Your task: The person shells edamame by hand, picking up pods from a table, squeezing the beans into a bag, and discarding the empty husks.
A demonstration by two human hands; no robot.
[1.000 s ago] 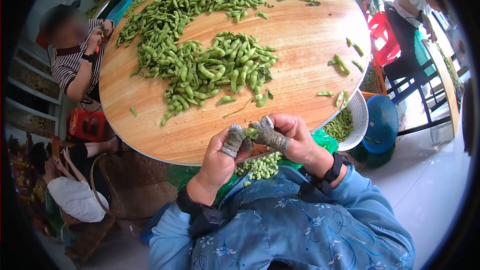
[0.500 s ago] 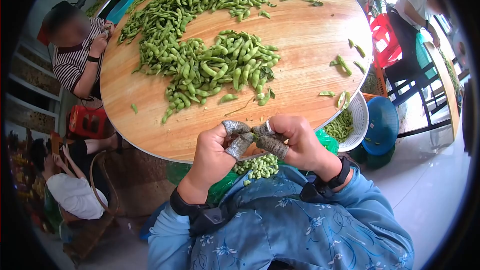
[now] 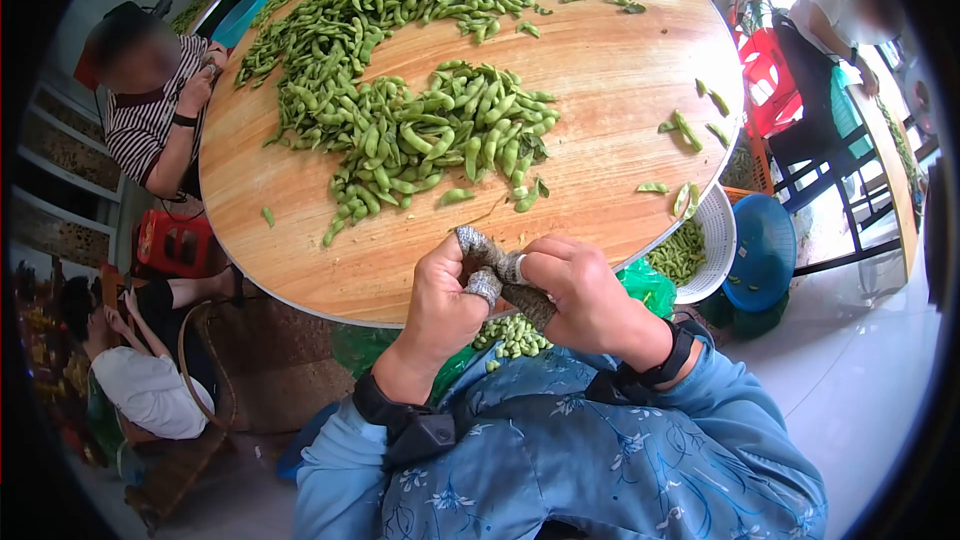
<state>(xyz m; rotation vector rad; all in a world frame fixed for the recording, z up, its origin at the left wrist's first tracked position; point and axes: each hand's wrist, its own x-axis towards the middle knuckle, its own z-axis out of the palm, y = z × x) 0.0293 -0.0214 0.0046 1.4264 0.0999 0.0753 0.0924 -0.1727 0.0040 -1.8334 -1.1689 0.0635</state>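
My left hand and my right hand are pressed together at the near edge of the round wooden table. Grey cloth finger guards cover my thumbs and forefingers. The fingertips pinch together on an edamame pod that is hidden between them. Right below my hands, shelled green beans lie in a green bag on my lap. A large pile of edamame pods lies on the table just beyond my hands, and more pods stretch to the far side.
A white basket with pods and a blue basin stand by the table's right edge. A person in a striped shirt works at the left edge. Another person sits at the right by a red chair.
My hands have closed together and dropped slightly toward the table edge. The green pod seen between my fingertips a second ago is now covered by my fingers.
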